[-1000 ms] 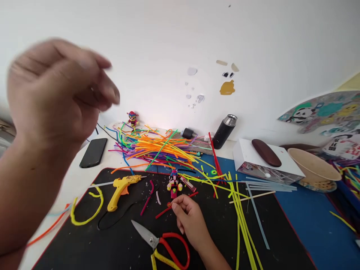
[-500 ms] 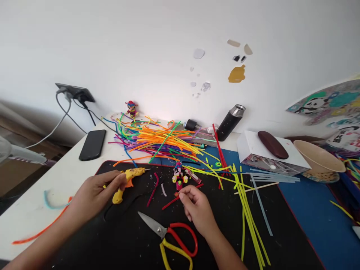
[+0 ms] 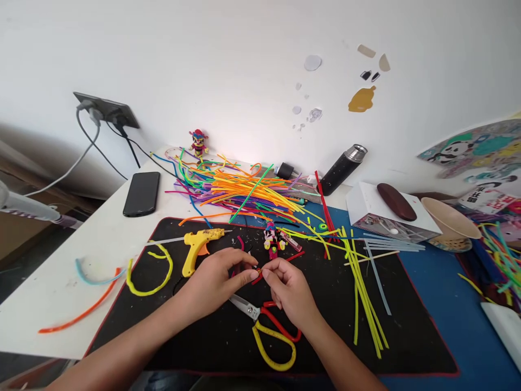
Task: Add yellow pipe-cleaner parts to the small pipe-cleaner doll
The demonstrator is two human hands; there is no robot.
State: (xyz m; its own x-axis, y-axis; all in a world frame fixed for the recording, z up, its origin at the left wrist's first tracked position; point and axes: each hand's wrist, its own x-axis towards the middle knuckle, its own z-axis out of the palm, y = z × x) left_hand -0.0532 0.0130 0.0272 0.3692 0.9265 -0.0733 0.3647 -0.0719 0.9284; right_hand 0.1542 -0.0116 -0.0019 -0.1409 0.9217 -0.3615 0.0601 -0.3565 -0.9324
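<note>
Both hands meet over the black mat (image 3: 334, 331) at its middle. My left hand (image 3: 214, 281) and my right hand (image 3: 288, 290) pinch the two ends of a short red pipe cleaner (image 3: 257, 276) between their fingertips. Just beyond them stands a small colourful pipe-cleaner figure (image 3: 273, 240). A yellow glue gun (image 3: 197, 247) lies to the left of my left hand, apart from it. Scissors with red and yellow handles (image 3: 268, 328) lie on the mat under my right wrist.
A heap of coloured pipe cleaners (image 3: 244, 193) covers the table's back. A black phone (image 3: 141, 194), a black flask (image 3: 341, 169), a white box (image 3: 382, 214) and a bowl (image 3: 450, 225) stand around. Yellow-green pipe cleaners (image 3: 360, 282) lie right of the hands.
My left hand came down from the air, touched the glue gun, then left it and joined my right hand on the red pipe cleaner. The view shifted slightly right.
</note>
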